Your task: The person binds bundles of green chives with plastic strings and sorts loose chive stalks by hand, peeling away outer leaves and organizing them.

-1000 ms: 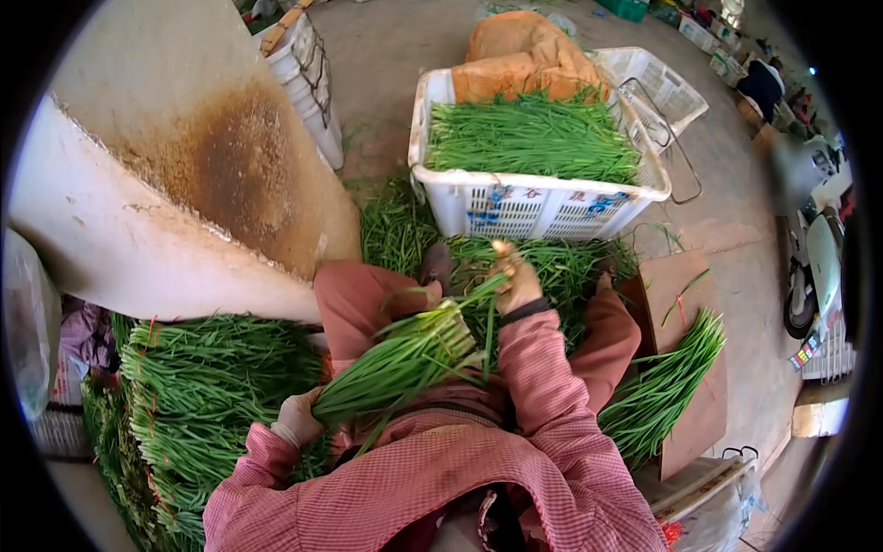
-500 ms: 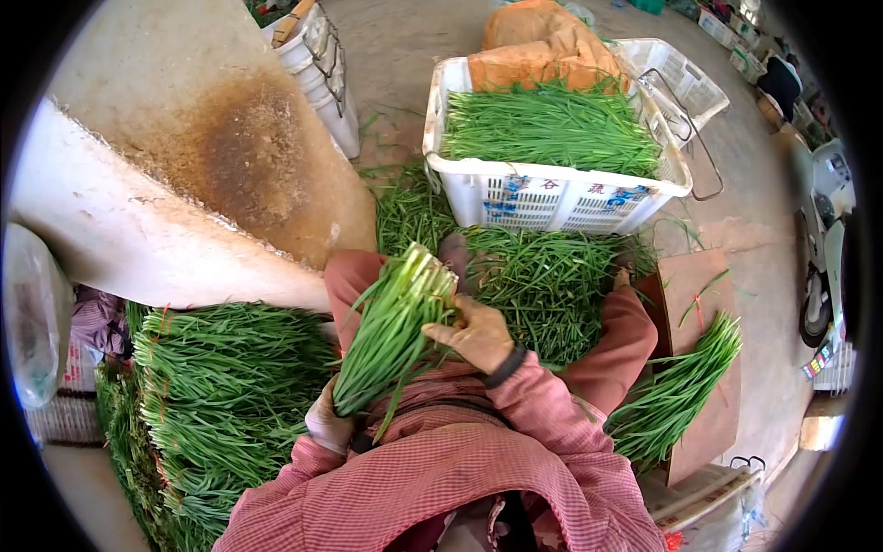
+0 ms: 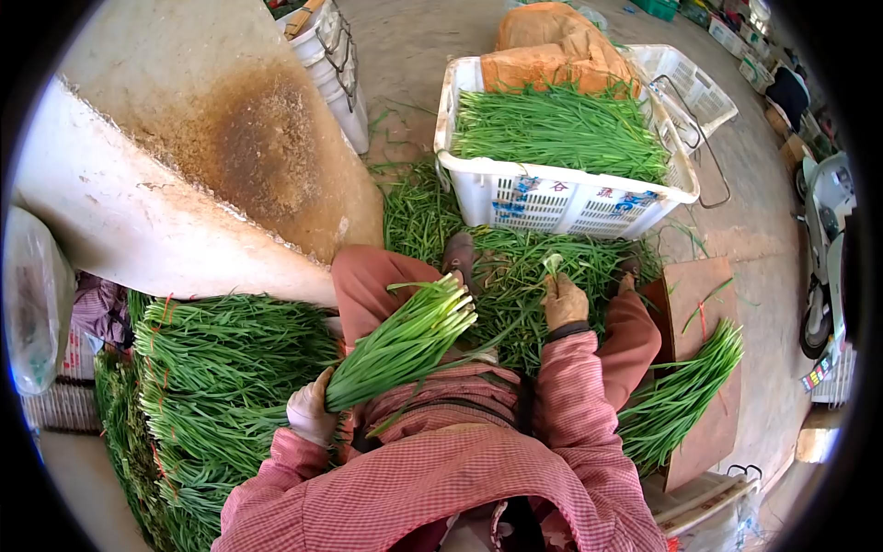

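Note:
My left hand point(image 3: 313, 411), in a pale glove, is wrapped round the leafy end of a bunch of garlic chives point(image 3: 400, 342). The bunch lies slanted over my lap, its pale cut stems pointing up and to the right. Farther right, my right hand point(image 3: 564, 302) is closed above the loose green leaves point(image 3: 515, 304) between my feet. A pale green chive scrap point(image 3: 552, 264) sticks out past its fingertips; the rest of what it holds is hidden.
Stacked chive bundles point(image 3: 230, 368) with red ties stand at my left. A white crate point(image 3: 561, 198) full of chives is ahead, an orange sack point(image 3: 552, 46) behind it. More chives point(image 3: 685, 396) lie by a brown board point(image 3: 704, 359) at right. A stained slab point(image 3: 212, 138) rises at left.
My right hand has left the stems and moved right, over the loose leaves. The bunch in my left hand has tipped down to the right. The view has shifted slightly.

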`<state>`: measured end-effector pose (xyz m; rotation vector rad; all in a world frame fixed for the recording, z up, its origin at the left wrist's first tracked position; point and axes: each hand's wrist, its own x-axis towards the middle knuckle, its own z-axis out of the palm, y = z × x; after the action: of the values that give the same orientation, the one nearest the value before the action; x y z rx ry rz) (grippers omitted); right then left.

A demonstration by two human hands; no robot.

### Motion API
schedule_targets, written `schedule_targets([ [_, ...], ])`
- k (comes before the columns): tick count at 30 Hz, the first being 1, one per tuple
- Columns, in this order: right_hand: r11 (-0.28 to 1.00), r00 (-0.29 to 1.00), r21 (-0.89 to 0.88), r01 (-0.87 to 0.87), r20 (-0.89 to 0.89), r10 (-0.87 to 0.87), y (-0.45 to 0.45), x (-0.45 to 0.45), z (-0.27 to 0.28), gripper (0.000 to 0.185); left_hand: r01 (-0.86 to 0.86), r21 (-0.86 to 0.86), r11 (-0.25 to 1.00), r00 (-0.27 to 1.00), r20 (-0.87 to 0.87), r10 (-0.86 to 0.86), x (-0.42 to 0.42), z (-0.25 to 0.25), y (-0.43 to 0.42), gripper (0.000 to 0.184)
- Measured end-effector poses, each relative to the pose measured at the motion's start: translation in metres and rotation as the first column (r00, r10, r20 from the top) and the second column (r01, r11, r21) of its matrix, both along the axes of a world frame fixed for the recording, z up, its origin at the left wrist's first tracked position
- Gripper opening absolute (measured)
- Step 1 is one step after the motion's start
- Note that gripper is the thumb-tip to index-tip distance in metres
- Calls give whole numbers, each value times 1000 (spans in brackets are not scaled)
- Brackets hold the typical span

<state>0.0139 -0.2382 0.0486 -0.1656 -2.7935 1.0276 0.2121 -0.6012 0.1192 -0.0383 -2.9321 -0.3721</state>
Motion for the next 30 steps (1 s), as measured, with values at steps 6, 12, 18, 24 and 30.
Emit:
schedule_targets([
  [6,945,936,118,-304,-146,319,-64,44,50,65,-2,-130,991,1000,-19,0,3,4,8,59],
  [12,701,838,-485,-523,-141,528,-97,47,4,34,60,-207,977,987,-133,-88,6,3,1,69],
  [18,249,939,-953,-174,-84,333,-43,41,26,15,123,-275,954,982,-108,-157,-8,18,-26,69],
  [24,940,970,242,-241,27,242,-4,32,37,68,251,-314,916,954,-78,-288,-23,29,-27,73],
  [30,805,793,9,-593,-166,586,-80,40,20,29,255,-337,906,958,-39,-284,-30,38,-21,62],
])
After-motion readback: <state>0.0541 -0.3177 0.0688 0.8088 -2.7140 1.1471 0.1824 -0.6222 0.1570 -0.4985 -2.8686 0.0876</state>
